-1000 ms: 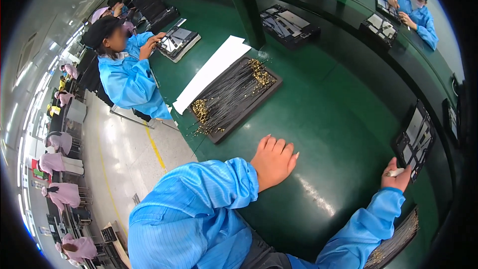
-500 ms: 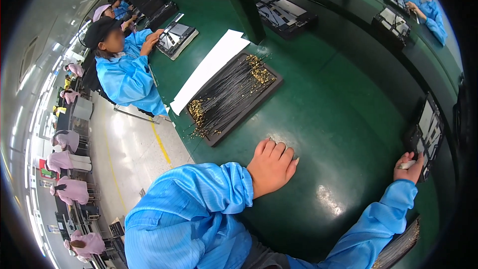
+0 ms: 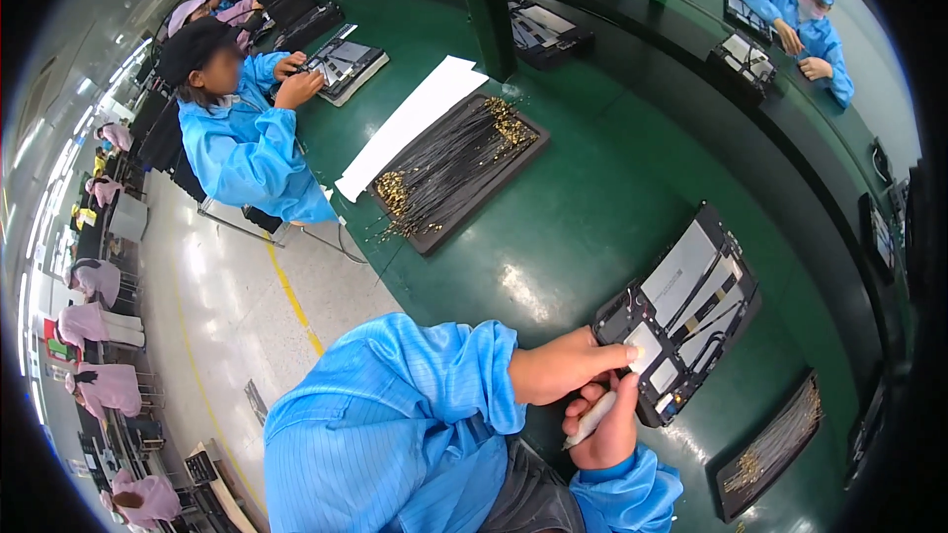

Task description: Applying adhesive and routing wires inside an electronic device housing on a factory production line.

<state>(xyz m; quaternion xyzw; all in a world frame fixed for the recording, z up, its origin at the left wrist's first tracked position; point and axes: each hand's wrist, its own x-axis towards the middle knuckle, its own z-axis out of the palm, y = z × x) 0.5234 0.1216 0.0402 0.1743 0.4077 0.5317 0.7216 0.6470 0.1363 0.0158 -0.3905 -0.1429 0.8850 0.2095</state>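
An opened tablet [image 3: 681, 281], black with silver battery panels, dark cables and small boards showing, is held tilted above the bench in front of me. My left hand [image 3: 563, 367] grips its near left corner, thumb pressed on top beside a white patch; the fingers beneath are hidden. At the near edge, my right hand [image 3: 614, 434] pinches the tablet with its thumb on top. A white pen-shaped tool [image 3: 590, 421] is tucked in the curled fingers of that same hand.
A dark tray [image 3: 456, 173] of thin black cables with gold ends lies ahead beside white paper [image 3: 410, 123]. Another cable tray [image 3: 775, 449] is at right. A green post [image 3: 482, 10] rises behind. Co-workers [image 3: 237, 118] sit far left and far right; more tablets line the dark track [image 3: 721, 89].
My right hand has brought the tablet from the far right track to in front of me. My left hand has moved off the bench onto the tablet's corner. My view has shifted.
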